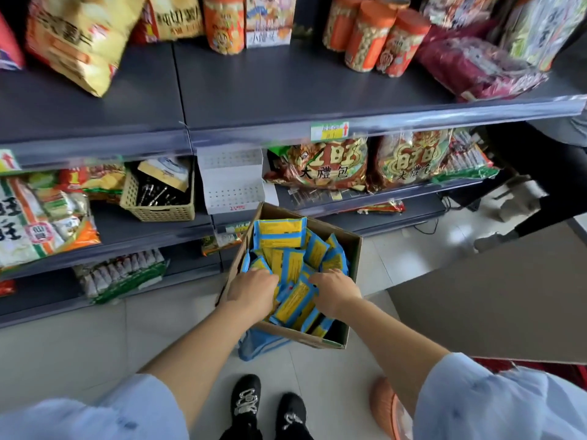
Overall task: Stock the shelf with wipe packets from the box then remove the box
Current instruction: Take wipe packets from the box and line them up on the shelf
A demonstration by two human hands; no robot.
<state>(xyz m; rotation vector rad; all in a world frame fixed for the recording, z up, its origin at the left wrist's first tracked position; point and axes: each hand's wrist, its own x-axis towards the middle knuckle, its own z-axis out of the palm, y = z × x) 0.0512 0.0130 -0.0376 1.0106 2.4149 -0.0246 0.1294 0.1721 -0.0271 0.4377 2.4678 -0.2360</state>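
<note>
Sleeves (95, 417) | left hand (251, 289), right hand (335, 290): fingers (269, 277) buried in wipe packets (279, 233), grip unclear | box (354, 265) before shelf (381, 198)

The grey shelf (254, 90) carries snack bags (79, 42) and orange jars (374, 42) along its back.

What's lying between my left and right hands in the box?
A loose heap of blue-and-yellow wipe packets fills the gap between the left hand and the right hand, inside the cardboard box; the head view shows it.

Orange canisters (371, 42) stand at top centre; a beige basket (158, 212) sits left of centre — red-and-gold snack bags (320, 163) to its right, black shoes (246, 398) at bottom.
</note>
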